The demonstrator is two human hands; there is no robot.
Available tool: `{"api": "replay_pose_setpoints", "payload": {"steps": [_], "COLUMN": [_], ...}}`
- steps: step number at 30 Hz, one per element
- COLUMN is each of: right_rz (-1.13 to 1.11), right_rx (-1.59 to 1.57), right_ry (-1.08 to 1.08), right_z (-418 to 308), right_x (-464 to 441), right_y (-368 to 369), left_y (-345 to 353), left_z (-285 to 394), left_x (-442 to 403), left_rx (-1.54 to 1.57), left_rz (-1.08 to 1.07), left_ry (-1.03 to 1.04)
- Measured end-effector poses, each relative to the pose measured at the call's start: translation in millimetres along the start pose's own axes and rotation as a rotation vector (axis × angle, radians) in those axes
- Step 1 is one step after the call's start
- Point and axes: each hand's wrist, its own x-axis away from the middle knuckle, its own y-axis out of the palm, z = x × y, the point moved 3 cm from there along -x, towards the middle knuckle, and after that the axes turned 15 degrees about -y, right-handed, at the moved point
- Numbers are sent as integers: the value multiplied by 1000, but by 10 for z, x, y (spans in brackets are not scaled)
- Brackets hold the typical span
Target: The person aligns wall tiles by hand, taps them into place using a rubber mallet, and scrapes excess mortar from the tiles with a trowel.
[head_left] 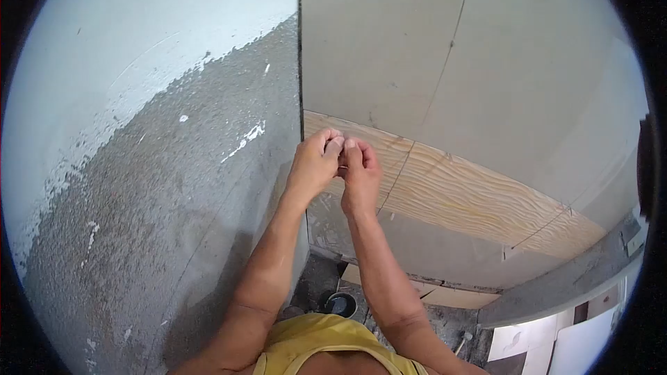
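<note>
My left hand (316,163) and my right hand (360,170) meet in front of the wall corner, fingertips pinched close together. Whatever lies between the fingers is too small and hidden to make out. Behind them runs a band of wavy, wood-coloured tile (458,191) across the tiled wall. Large plain grey tiles (389,42) cover the wall above the band, with a thin dark line running down across them.
On the left stands a rough grey cement wall (174,187), white along its upper part. Below, a dark bucket (341,304) sits on the littered floor near the corner. A hammer-like tool (464,339) and pale boards (524,340) lie at the lower right.
</note>
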Motion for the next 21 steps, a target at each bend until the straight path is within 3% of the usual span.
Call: {"api": "replay_pose_setpoints", "payload": {"steps": [4,7,9,12,14,18,20,21], "right_rz": [69,163,136,97,133,258,282,307], "right_rx": [-85,-179,-119,0,1,44,83,122], "right_ry": [26,188,203,108,94,2,-22,-49], "right_z": [186,182,156,253,328,369,360,354], "right_x": [34,-25,-67,-135,-194,-288,-304,-313], "right_y": [7,49,81,86,105,111,106,99], "left_y": [-62,-82,-106,-130,-178,-316,-246,-214], "left_z": [40,100,174,432,737,1874,2504,2781], "left_x": [-32,-102,-134,-161,-298,-572,-525,-556], "left_rx": [-263,-378,-333,-569,-664,-374,-437,-436], "left_rz": [99,206,81,32,165,559,710,705], "left_ry": [95,273,73,37,197,915,1145,1146]}}
